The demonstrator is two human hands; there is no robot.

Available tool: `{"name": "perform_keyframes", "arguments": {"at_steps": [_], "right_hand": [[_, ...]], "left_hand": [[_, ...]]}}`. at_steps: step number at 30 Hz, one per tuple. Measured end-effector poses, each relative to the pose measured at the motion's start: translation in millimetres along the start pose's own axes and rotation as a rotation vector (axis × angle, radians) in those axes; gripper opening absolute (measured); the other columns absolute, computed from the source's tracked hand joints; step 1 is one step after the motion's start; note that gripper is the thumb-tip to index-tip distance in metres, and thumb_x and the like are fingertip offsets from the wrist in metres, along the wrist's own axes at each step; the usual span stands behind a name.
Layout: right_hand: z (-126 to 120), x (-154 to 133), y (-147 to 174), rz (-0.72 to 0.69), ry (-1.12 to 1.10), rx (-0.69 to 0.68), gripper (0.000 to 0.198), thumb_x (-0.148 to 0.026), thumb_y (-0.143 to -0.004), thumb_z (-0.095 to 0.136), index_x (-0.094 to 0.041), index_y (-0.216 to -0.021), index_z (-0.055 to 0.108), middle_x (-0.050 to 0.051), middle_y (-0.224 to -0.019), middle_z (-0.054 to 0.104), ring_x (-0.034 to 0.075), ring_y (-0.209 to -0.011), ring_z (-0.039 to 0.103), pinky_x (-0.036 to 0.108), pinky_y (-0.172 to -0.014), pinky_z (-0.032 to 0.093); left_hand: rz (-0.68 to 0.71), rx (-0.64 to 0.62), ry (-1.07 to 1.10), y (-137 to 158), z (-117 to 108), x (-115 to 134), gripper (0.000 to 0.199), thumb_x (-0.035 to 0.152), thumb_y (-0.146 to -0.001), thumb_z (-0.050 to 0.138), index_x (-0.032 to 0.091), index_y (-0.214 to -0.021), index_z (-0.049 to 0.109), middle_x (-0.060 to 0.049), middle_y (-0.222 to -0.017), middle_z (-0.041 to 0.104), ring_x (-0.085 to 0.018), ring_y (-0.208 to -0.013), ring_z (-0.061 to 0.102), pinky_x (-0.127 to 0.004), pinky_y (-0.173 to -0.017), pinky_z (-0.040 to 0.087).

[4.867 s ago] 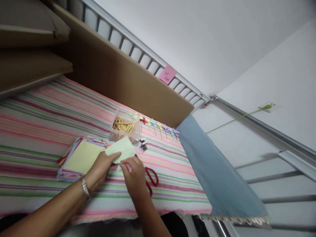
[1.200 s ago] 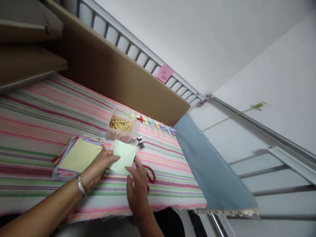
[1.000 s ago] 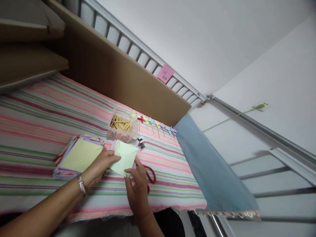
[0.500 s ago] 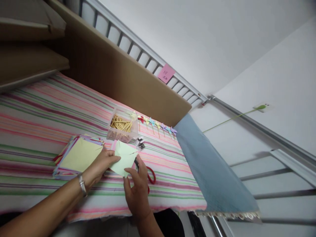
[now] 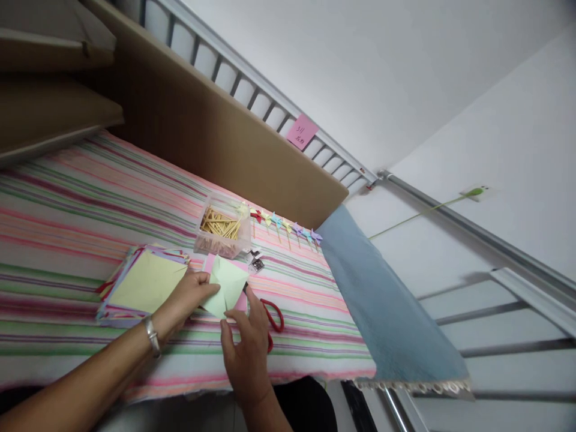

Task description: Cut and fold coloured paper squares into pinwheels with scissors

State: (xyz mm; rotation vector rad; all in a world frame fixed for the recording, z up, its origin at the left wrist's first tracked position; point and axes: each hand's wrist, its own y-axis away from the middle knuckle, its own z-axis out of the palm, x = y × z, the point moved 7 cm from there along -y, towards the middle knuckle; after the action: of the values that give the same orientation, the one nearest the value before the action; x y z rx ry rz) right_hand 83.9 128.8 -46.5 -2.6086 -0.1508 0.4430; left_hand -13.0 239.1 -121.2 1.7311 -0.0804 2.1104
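My left hand (image 5: 195, 292) pinches a light green paper square (image 5: 231, 279) by its left side, thumb on top. Short cuts run inward from the paper's corners. At its lower right edge is my right hand (image 5: 248, 336), with thumb and forefinger closed at the bottom corner and another finger near the right side. Pink paper (image 5: 241, 303) shows beneath the green square. Scissors with red handles (image 5: 276, 316) lie partly hidden behind my right hand. Left of my left hand sits a stack of coloured paper squares (image 5: 146, 282), pale yellow on top.
A clear plastic box (image 5: 197, 246) holds many thin wooden sticks (image 5: 220, 225). Small paper pinwheels (image 5: 288, 227) on sticks line the back edge. A small black-and-silver item (image 5: 256, 264) lies by the box. Cardboard (image 5: 216, 144) stands behind the striped cloth (image 5: 58, 240).
The green paper has turned and shifted slightly in my hands, so a cut now shows near its lower side. My right hand has moved a little left, uncovering more pink paper.
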Motion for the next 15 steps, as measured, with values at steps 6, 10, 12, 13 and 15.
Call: {"name": "perform_keyframes", "arguments": {"at_steps": [6, 10, 12, 13, 15], "right_hand": [[5.1, 2.0, 4.5, -0.016, -0.006, -0.048, 0.027, -0.015, -0.075, 0.057, -0.019, -0.102, 0.055, 0.012, -0.142, 0.025, 0.028, -0.13, 0.025, 0.049, -0.1, 0.029], [8.4, 2.2, 5.4, -0.034, -0.011, -0.053, 0.028, -0.01, -0.077, 0.051, -0.019, -0.104, 0.053, 0.011, -0.142, 0.024, 0.026, -0.13, 0.024, 0.048, -0.101, 0.028], [7.7, 2.0, 4.1, -0.039, -0.013, -0.035, 0.024, -0.008, -0.08, 0.047, -0.019, -0.099, 0.055, 0.011, -0.141, 0.026, 0.025, -0.13, 0.024, 0.047, -0.102, 0.028], [7.2, 2.0, 3.4, -0.04, -0.017, -0.029, 0.022, -0.008, -0.08, 0.046, -0.019, -0.097, 0.055, 0.011, -0.141, 0.026, 0.025, -0.13, 0.025, 0.047, -0.102, 0.028], [6.2, 2.4, 2.3, -0.037, -0.027, -0.021, 0.019, -0.008, -0.081, 0.045, -0.019, -0.092, 0.056, 0.01, -0.14, 0.028, 0.024, -0.129, 0.025, 0.046, -0.102, 0.028]], "left_hand": [[-0.038, -0.039, 0.069, 1.1, 1.7, -1.0, 0.021, 0.034, -0.06, 0.062, 0.014, -0.06, 0.057, 0.004, -0.046, 0.053, -0.012, -0.043, 0.048, -0.022, -0.043, 0.033], [-0.057, -0.045, 0.081, 2.4, 2.1, -0.8, 0.021, 0.034, -0.061, 0.062, 0.014, -0.06, 0.056, 0.003, -0.047, 0.055, -0.012, -0.044, 0.049, -0.022, -0.043, 0.033], [-0.057, -0.055, 0.09, 2.0, 2.7, -1.8, 0.021, 0.033, -0.061, 0.062, 0.014, -0.06, 0.056, 0.003, -0.048, 0.055, -0.013, -0.044, 0.049, -0.022, -0.044, 0.034], [-0.054, -0.058, 0.092, 1.8, 2.9, -2.0, 0.021, 0.033, -0.061, 0.063, 0.014, -0.061, 0.057, 0.002, -0.048, 0.056, -0.013, -0.045, 0.05, -0.022, -0.045, 0.034], [-0.054, -0.055, 0.088, 1.5, 2.5, -2.4, 0.021, 0.034, -0.06, 0.063, 0.013, -0.062, 0.057, 0.002, -0.049, 0.056, -0.013, -0.045, 0.05, -0.023, -0.045, 0.035]]}}
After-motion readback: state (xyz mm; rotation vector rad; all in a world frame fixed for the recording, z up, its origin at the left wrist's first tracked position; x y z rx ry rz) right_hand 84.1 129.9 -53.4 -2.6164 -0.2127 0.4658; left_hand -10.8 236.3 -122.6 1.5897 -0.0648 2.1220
